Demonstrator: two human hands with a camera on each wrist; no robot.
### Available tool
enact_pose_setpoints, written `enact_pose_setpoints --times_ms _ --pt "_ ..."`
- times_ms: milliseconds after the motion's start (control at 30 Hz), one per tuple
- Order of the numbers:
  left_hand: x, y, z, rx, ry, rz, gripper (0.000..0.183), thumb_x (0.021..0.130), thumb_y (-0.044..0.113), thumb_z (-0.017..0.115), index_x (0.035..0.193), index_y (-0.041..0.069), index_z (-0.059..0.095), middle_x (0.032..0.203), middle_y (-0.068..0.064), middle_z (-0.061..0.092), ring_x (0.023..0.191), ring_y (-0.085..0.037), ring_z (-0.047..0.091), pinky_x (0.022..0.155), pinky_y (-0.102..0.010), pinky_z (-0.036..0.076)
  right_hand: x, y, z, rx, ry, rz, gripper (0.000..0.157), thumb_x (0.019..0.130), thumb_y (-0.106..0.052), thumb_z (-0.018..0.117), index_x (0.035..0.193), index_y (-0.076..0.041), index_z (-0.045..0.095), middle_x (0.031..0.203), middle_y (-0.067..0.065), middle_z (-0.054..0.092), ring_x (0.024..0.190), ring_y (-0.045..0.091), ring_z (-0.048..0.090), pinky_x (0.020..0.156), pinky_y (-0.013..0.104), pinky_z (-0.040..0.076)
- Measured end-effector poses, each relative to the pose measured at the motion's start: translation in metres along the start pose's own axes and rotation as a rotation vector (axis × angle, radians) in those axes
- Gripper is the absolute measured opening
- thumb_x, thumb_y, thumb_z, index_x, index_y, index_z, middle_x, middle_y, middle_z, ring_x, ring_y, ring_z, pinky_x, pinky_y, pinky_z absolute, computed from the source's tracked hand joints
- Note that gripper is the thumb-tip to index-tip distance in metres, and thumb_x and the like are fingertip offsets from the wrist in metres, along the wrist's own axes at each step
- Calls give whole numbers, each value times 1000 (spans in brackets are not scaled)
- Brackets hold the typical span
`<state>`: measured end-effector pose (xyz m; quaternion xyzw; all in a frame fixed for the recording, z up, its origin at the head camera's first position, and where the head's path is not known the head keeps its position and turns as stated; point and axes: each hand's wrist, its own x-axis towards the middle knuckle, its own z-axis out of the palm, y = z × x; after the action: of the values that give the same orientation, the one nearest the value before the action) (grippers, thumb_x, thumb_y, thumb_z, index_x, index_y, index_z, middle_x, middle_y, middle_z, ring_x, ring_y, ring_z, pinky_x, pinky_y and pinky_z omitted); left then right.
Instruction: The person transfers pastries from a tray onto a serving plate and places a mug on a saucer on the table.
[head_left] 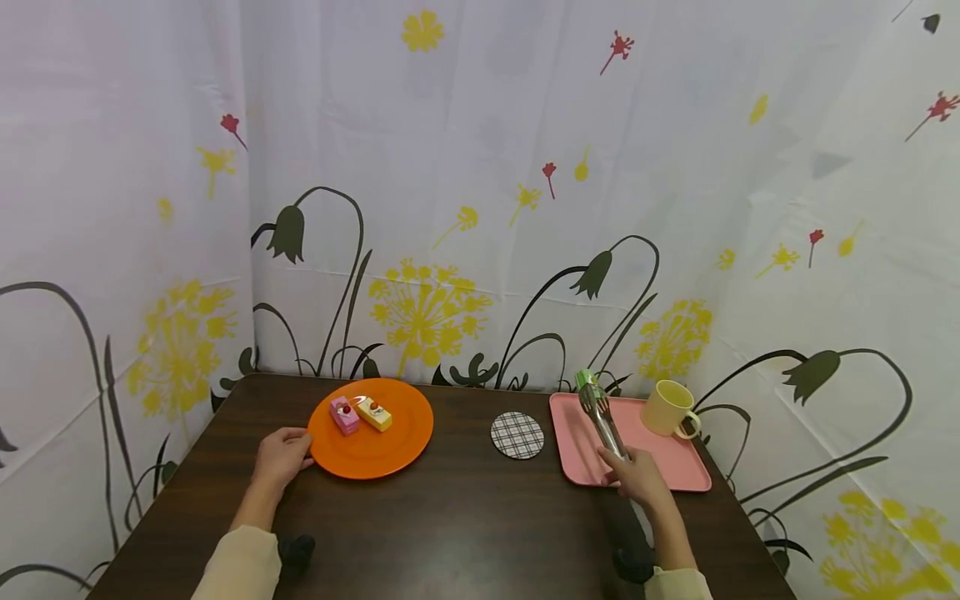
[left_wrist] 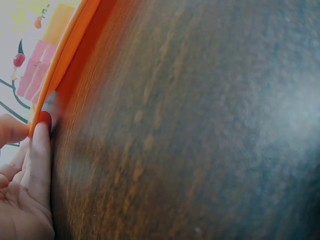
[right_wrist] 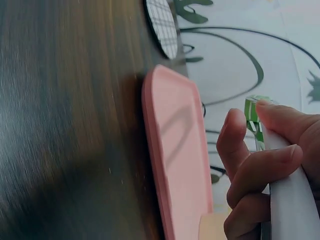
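At the left, my left hand point(head_left: 280, 458) pinches the near-left rim of an orange plate point(head_left: 405, 446), thumb on top and fingers beneath in the left wrist view. On the plate lie a pink toy cake slice point(head_left: 345, 417) and a yellow toy cake slice point(head_left: 375, 414), each with a red berry. My right hand point(head_left: 640, 477) grips metal tongs point(head_left: 609, 433) over a pink tray point(head_left: 678, 467). Between the tong tips is a small green-and-white block point(head_left: 587, 379), also partly visible in the right wrist view behind the fingers. Its underside is hidden.
A yellow mug point(head_left: 666, 407) stands on the right part of the pink tray. Between plate and tray lies a round checked coaster point(head_left: 517, 435). The dark wooden table point(head_left: 465, 517) meets a flower-patterned curtain point(head_left: 465, 167) at the back and sides.
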<state>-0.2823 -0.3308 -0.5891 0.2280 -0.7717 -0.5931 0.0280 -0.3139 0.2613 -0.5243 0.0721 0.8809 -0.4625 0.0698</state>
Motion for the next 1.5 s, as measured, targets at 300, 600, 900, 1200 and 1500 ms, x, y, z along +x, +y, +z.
enact_pose_setpoints --times_ms 300,600,900,1200,1500 --pt "-2 5 2 -7 6 0 52 112 21 51 149 -14 47 146 -38 55 110 -27 68 74 -17 63 -2 -17 36 8 -26 -75 31 106 -32 68 107 -1 66 71 8 74 54 14 51 51 25 41" --pt "0 0 2 -7 5 -17 53 112 23 50 151 -14 45 149 -38 52 126 -40 63 76 -18 63 -3 -35 58 46 -68 -140 31 106 -31 70 110 -1 67 67 8 73 47 10 42 46 24 35" --pt "1 -2 2 -14 -1 -2 52 112 21 50 150 -15 45 147 -38 54 115 -31 68 75 -18 63 -5 -48 72 33 -101 -214 33 107 -31 68 106 1 68 63 4 70 47 10 41 47 24 34" --pt "-2 -2 1 -14 3 -3 54 112 22 49 151 -15 44 149 -39 52 127 -41 62 76 -18 63 -7 -62 96 16 -171 -220 35 107 -32 66 115 2 67 66 2 72 49 10 43 48 25 35" --pt "-3 0 2 -9 -1 -7 53 112 23 49 151 -13 44 150 -38 53 125 -39 64 76 -18 63 -9 -75 122 -24 -227 -231 39 106 -39 68 110 0 67 69 3 75 50 10 46 47 23 36"
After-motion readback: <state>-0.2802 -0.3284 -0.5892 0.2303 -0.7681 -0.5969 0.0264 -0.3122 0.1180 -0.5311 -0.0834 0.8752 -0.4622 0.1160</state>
